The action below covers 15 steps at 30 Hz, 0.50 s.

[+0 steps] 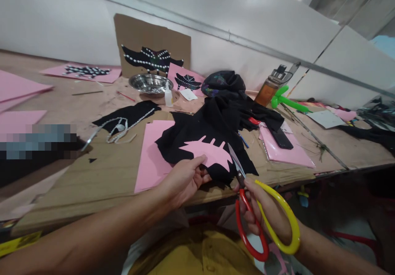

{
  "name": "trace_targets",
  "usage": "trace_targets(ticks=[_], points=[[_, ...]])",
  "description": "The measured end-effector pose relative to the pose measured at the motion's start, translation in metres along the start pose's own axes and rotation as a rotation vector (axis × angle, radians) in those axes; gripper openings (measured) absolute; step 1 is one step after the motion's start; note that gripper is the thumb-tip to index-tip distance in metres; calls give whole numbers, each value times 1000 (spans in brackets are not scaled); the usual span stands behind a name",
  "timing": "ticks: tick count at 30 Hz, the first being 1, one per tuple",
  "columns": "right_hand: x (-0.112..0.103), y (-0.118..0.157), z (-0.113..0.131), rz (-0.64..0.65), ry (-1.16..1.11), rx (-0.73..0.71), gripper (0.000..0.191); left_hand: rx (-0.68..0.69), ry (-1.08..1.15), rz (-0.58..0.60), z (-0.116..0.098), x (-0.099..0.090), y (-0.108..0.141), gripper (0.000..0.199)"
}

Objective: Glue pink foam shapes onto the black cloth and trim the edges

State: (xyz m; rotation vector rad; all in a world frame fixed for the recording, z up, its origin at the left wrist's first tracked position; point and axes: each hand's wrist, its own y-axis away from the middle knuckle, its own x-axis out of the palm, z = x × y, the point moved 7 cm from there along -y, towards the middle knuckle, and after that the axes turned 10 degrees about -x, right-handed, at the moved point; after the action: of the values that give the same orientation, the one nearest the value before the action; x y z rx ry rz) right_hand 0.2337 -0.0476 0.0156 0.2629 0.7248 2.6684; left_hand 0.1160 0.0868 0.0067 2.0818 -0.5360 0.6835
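Observation:
My left hand [188, 178] pinches a pink paper cutout [210, 152] with spiky edges against black cloth [173, 137], thumb on top and fingers beneath. In my right hand [257, 203] is a pair of scissors [241, 176] with one red and one yellow handle. The blades are parted and point up and away, at the cutout's right end beside the cloth's edge. Pink sheets [151, 155] lie partly under the cloth, on brown cardboard [101, 176].
Behind stand a metal bowl [151, 84], a small white bottle [168, 95] and an amber bottle [270, 87]. A black piece with white beading [123, 118] lies left. At right are a phone [281, 138] and a green balloon [290, 101].

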Motion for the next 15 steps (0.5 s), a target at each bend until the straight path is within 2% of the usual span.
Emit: trace_targets(ticks=[6, 15], points=[[3, 1, 5, -27, -4, -20, 42, -2, 10, 5, 3, 2, 0, 21], [5, 4, 4, -90, -51, 13, 34, -8, 9, -1, 6, 0, -4, 17]])
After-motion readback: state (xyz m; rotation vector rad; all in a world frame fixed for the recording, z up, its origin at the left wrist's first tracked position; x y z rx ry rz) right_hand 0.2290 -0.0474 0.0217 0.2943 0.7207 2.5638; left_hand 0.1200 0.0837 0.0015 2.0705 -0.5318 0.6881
